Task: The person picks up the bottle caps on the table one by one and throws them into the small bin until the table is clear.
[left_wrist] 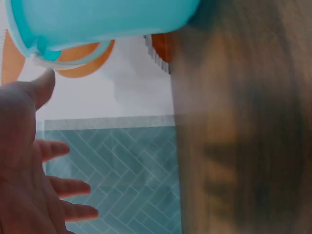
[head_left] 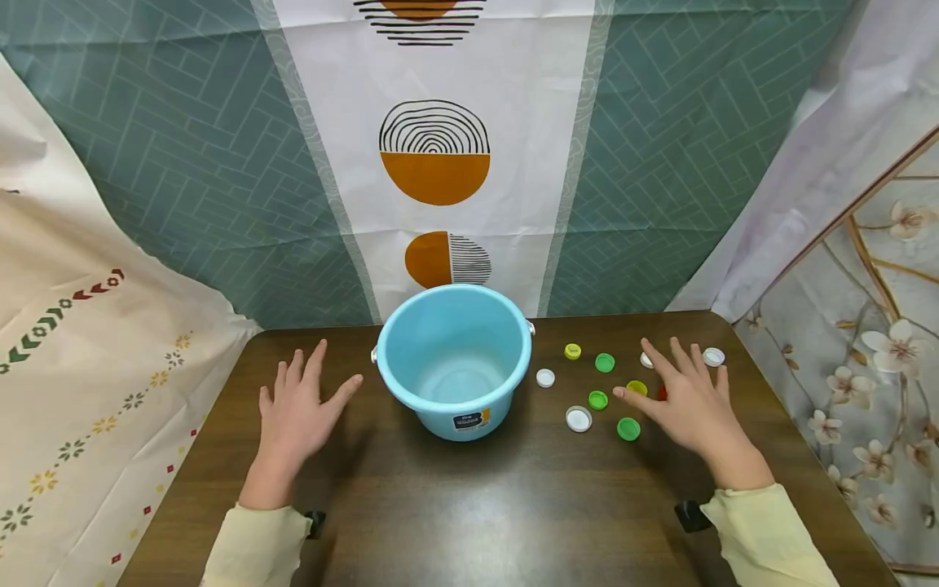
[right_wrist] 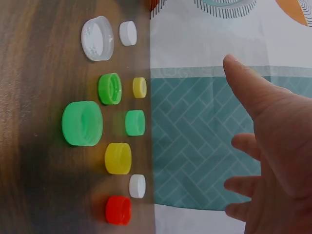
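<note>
My left hand point(head_left: 295, 416) hovers over the table to the left of a light blue bucket point(head_left: 456, 420), fingers spread, holding nothing. In the left wrist view the thumb of that hand point(left_wrist: 29, 161) appears near the bucket's point(left_wrist: 107, 19) handle; contact cannot be told. My right hand point(head_left: 693, 403), also spread and empty, is above the bottle caps at the right. Below it are a yellow cap point(head_left: 637, 387) and a red cap point(right_wrist: 118, 210), the red one mostly hidden in the head view. The right wrist view has the hand point(right_wrist: 282, 146) apart from the caps.
Around the right hand lie a large green cap point(head_left: 628, 429), a clear-rimmed white cap point(head_left: 579, 419), a small yellow cap point(head_left: 573, 351) and several other green and white caps. Patterned cloth point(head_left: 645, 163) hangs behind the brown table point(head_left: 455, 522), with more cloth at both sides.
</note>
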Motion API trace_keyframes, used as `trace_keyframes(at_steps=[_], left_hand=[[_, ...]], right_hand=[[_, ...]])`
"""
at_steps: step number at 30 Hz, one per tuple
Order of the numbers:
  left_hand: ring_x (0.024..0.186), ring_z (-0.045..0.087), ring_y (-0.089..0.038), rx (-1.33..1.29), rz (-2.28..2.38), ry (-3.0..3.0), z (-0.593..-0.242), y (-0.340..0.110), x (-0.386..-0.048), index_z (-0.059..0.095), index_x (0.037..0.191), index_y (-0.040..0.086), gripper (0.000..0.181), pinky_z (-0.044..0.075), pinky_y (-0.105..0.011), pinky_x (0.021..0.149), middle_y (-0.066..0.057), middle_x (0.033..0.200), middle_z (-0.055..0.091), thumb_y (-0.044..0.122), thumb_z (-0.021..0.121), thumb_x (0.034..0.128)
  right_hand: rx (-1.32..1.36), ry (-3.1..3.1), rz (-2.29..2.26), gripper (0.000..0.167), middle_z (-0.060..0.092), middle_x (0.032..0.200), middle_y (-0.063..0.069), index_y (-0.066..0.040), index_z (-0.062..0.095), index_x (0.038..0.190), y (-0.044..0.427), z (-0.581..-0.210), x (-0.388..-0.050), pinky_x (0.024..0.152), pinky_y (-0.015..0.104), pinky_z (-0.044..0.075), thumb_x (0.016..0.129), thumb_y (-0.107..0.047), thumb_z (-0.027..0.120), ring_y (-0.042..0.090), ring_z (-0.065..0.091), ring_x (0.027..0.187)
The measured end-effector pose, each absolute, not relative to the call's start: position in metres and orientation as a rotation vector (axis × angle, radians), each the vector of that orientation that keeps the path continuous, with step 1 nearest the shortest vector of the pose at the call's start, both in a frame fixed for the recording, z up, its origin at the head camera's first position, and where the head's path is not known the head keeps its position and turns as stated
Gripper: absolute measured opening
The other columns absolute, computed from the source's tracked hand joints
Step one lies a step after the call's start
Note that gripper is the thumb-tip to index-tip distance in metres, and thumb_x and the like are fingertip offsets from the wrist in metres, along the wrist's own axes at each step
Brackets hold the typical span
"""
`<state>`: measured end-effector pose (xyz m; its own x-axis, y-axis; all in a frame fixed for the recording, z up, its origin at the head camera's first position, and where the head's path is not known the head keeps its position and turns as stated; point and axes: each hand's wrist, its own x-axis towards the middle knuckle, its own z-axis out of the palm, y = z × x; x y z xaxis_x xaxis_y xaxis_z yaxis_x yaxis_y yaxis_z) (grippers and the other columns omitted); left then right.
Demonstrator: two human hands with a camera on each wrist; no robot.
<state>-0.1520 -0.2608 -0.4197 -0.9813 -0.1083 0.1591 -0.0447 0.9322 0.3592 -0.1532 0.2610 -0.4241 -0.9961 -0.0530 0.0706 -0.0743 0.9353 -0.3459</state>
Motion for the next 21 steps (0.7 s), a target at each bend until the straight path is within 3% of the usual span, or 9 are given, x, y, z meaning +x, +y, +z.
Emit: trace_keyframes(at_steps=[7,13,18,21], left_hand=[[0.127,0.042,-0.042,0.117,-0.66,-2.665,-0.401,-0.255,-0.155,0.042,0.141,0.017,0.065,0.028,-0.066,0.097,-0.017,0.142,0.045,0.055,0.05,0.0898],[0.119,0.054,-0.024,0.112,-0.881,-2.431,-0.385,-0.246,-0.157,0.06,0.125,0.025,0.039,0.046,-0.048,0.085,-0.001,0.131,0.058,0.043,0.055,0.0917],[0.114,0.055,-0.008,0.021,-1.187,-2.257,-0.377,-0.236,-0.162,0.069,0.111,0.026,0.025,0.044,-0.023,0.084,0.006,0.119,0.064,0.035,0.062,0.089],[0.112,0.055,-0.007,-0.016,-1.356,-2.201,-0.37,-0.228,-0.162,0.071,0.108,0.02,0.023,0.042,-0.014,0.085,0.003,0.117,0.065,0.029,0.066,0.0876]], right_hand=[[0.142,-2.966,0.656,0.091,0.023,0.152,0.025,-0.019,0.029,0.148,0.26,-0.414,-0.162,0.098,0.074,0.012,0.077,-0.071,0.055,0.05,0.014,0.139],[0.147,-2.829,0.816,0.077,0.034,0.149,0.016,-0.018,0.038,0.144,0.255,-0.403,-0.167,0.1,0.064,0.028,0.083,-0.062,0.056,0.041,0.029,0.137],[0.133,-2.677,0.901,0.065,0.048,0.141,0.012,-0.019,0.047,0.138,0.251,-0.394,-0.17,0.099,0.058,0.034,0.086,-0.054,0.058,0.036,0.041,0.13],[0.109,-2.606,0.941,0.06,0.053,0.135,0.011,-0.018,0.052,0.134,0.25,-0.391,-0.171,0.097,0.056,0.038,0.086,-0.052,0.059,0.034,0.046,0.126]])
